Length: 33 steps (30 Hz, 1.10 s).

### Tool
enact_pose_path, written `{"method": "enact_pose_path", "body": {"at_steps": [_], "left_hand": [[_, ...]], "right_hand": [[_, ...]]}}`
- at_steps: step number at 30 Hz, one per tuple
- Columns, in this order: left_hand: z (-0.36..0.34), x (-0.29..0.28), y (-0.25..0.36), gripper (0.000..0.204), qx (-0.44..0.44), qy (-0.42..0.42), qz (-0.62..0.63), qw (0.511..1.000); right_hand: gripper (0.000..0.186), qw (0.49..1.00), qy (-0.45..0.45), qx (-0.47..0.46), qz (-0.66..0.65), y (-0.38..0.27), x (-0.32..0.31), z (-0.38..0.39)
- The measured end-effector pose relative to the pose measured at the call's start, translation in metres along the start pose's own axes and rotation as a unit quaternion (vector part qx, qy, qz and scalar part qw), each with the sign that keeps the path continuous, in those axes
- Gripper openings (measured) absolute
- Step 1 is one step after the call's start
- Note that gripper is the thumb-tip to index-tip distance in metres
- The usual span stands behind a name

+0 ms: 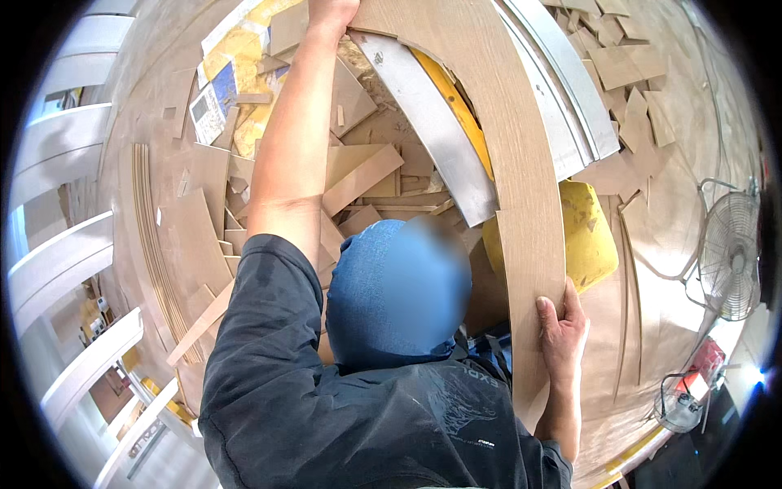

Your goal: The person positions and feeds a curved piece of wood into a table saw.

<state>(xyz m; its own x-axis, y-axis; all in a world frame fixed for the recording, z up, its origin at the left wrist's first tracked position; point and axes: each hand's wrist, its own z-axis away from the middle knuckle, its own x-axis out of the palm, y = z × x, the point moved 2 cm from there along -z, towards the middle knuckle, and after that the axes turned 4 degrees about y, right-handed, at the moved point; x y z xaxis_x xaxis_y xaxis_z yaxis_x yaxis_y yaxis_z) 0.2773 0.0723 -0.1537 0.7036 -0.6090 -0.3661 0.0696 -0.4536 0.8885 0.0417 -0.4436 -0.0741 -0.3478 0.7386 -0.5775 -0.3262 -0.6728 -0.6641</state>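
Right hand [562, 336] grasps the long, flat, tan wood-grained board [525, 175]; left hand's [332, 11] grip, cropped, I cannot tell. Step, apparently: positioning; next calls for even support.

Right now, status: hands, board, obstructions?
Left hand at far part of wood-grain board, grip cropped. Right hand grips right edge. Yellow block beneath; offcuts left of board.

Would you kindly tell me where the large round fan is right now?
In the head view, the fan is near the right edge, well to the right of the yellow object that the long wooden board partly covers.
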Motion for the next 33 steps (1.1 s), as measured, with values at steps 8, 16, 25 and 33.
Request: {"method": "enact_pose_path", "body": {"at_steps": [8, 16, 25, 33], "left_hand": [[0.004, 0.001, 0.007, 0.059, -0.055, 0.001, -0.007, 0.998], [0.003, 0.001, 0.005, 0.057, -0.015, 0.008, 0.010, 1.000], [0.004, -0.002, 0.009, 0.058, -0.043, -0.010, 0.012, 0.999], [0.003, -0.002, 0.010, 0.054, -0.070, -0.010, 0.039, 0.997]], "right_hand": [[0.049, 1.000, -0.010, -0.008, -0.024, 0.000, 0.002, -0.001], [0.050, 1.000, 0.002, -0.014, 0.000, 0.005, 0.003, -0.002], [0.051, 1.000, 0.002, -0.014, 0.000, 0.009, 0.000, -0.003], [0.051, 1.000, 0.000, 0.006, -0.015, -0.003, -0.002, -0.002]]}}
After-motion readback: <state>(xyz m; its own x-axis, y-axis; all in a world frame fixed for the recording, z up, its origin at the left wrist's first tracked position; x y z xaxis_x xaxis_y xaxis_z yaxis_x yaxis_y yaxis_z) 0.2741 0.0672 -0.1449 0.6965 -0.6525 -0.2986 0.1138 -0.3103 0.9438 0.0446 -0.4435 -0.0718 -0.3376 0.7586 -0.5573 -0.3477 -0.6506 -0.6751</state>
